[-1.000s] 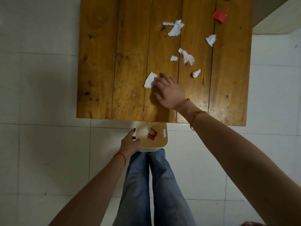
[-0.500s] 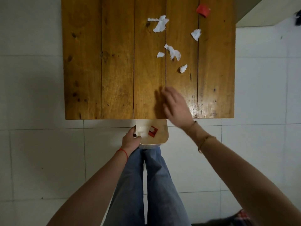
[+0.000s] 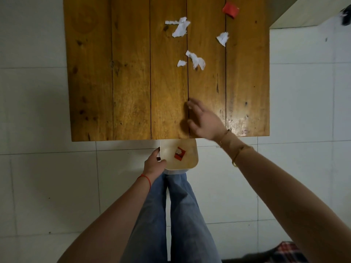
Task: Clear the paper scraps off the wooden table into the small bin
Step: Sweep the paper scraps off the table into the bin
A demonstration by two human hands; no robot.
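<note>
While the left hand [image 3: 154,164] gripped the small cream plastic bin [image 3: 192,149] at the brown plank surface's [image 3: 131,82] 6 o'clock edge, the right hand [image 3: 204,121] lay open, empty; torn white paper scraps [image 3: 195,59] remained toward 1 o'clock. Advice: sweep flat-palmed, bin rim tucked below edge.

White paper scraps [image 3: 180,27] and red scrap [image 3: 230,9] on honey-brown table [image 3: 131,73]; cream bin [image 3: 192,160].

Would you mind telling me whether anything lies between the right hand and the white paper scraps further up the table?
Nothing visible does. Bare wood of the table separates the right hand from the nearest scraps. The bin, held by the left hand, sits open just below the table's near edge.
</note>
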